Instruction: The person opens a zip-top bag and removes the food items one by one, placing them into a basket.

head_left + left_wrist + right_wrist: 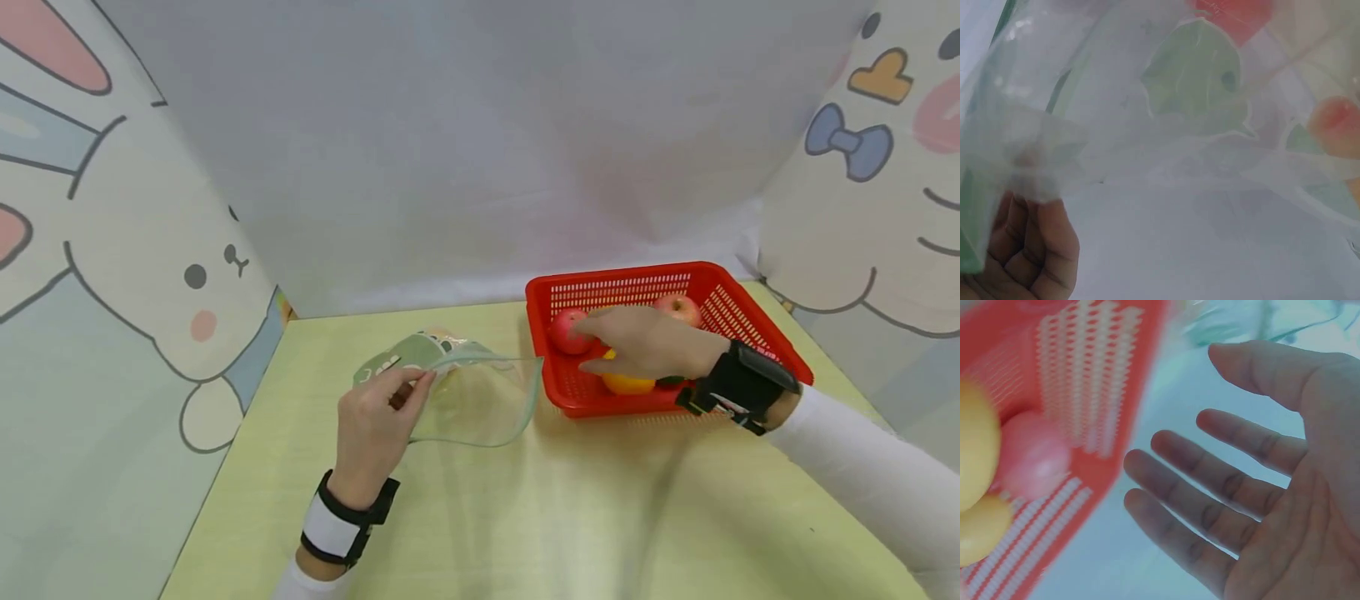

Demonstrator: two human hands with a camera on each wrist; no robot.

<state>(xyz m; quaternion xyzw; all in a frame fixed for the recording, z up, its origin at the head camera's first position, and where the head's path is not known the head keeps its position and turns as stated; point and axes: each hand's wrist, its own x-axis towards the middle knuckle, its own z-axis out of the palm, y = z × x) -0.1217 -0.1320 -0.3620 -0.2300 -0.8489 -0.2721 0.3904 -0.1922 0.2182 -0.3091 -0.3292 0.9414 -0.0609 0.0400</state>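
My left hand [375, 417] pinches the rim of a clear plastic bag [476, 408] with a green cartoon print, its mouth gaping towards the basket. In the left wrist view, the fingers curl at the edge of the bag [1116, 150]. My right hand [648, 340] hovers over a red basket [660, 273] with its fingers extended, and nothing shows in its palm in the right wrist view. Inside the basket are a pinkish-red apple [568, 333], a second apple [679, 309] and a yellow fruit [627, 384]. A dark green item is partly hidden under the right hand.
The pale yellow-green table [480, 533] carries both bag and basket. A white wall [480, 167] rises behind them. Side panels with cartoon animals stand at left [135, 333] and right [840, 225].
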